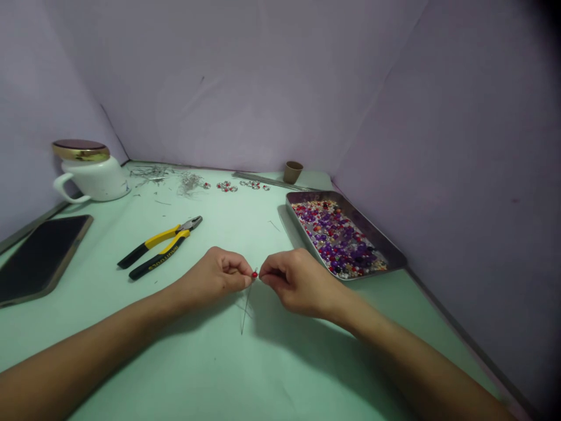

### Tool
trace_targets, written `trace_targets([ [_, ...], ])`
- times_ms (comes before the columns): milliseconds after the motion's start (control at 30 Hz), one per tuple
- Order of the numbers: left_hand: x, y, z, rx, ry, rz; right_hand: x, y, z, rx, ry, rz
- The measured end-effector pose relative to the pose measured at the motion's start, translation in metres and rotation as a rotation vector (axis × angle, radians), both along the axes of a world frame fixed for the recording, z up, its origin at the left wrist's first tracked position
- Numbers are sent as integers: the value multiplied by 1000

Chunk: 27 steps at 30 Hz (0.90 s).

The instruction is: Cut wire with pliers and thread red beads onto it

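Observation:
A small red bead (255, 274) sits at the fingertips of my left hand (223, 272), pinched between thumb and finger. From it a thin wire (245, 313) hangs down at a slant over the table. Close by on the right, my right hand (298, 280) is closed in a pinch beside the bead; what lies between its fingertips is too small to make out. Left of my hands, pliers (164, 245) with yellow and black handles lie with their handles spread. To the right stands a metal tray (397, 257) holding many loose purple, red and clear beads.
A phone (41, 254) lies at the left edge, with a white cup (99, 178) behind it bearing a gold-rimmed lid (81, 150). Along the back are wire scraps (190, 183), several beaded pieces (227, 186), straight wires (263, 178) and a small brown cup (293, 172). Walls enclose the table.

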State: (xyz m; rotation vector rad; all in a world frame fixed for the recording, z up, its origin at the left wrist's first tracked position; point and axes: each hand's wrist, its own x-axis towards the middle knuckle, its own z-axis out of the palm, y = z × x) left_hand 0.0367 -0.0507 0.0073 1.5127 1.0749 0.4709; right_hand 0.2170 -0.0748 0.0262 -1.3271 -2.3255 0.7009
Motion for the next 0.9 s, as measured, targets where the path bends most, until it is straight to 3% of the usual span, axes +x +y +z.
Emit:
trace_targets([
  [233,-4,1,-4,-110,-104,17,-1,6,-12,7,90,3],
  [467,-4,-2,-8,-107,-163,61,-4,1,-11,12,153,14],
  [767,-10,-3,-13,-193,-264,8,-5,5,-23,-267,400,10],
  [900,-11,-4,-13,-246,-326,8,-7,6,-30,-224,434,17],
])
